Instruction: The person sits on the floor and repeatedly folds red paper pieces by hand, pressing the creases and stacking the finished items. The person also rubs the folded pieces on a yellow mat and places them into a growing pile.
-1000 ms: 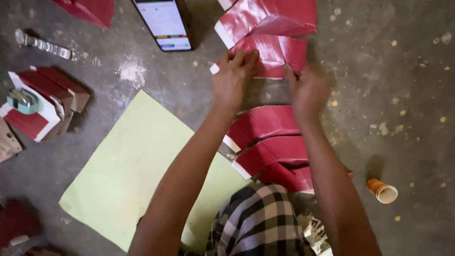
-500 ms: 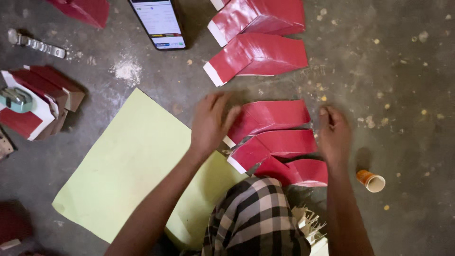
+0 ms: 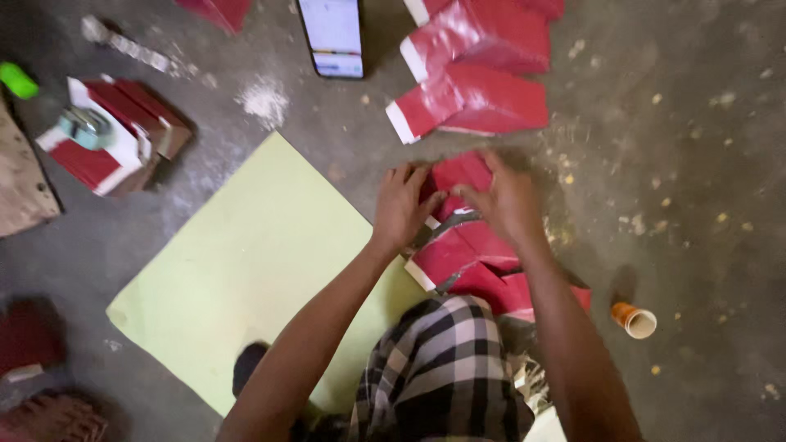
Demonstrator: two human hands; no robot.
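Note:
Both my hands rest on a folded red paper piece (image 3: 460,173) with a white edge, on the grey floor. My left hand (image 3: 403,205) presses its left side with fingers spread. My right hand (image 3: 506,200) covers its right side, and its fingers seem to pinch the top. Below them lie two more folded red pieces (image 3: 458,255), overlapping near my checked-cloth knee (image 3: 442,368). Farther away, two finished red pieces (image 3: 483,98) lie stacked.
A large pale green sheet (image 3: 246,270) lies to the left. A phone (image 3: 332,37) sits at the top. A small orange cup (image 3: 634,319) lies on its side at the right. A pile of red pieces with a tape roll (image 3: 106,135) is at far left.
Both hands drew back from the far red pieces to the near stack; the right hand then moved left to meet the left hand on the top near piece.

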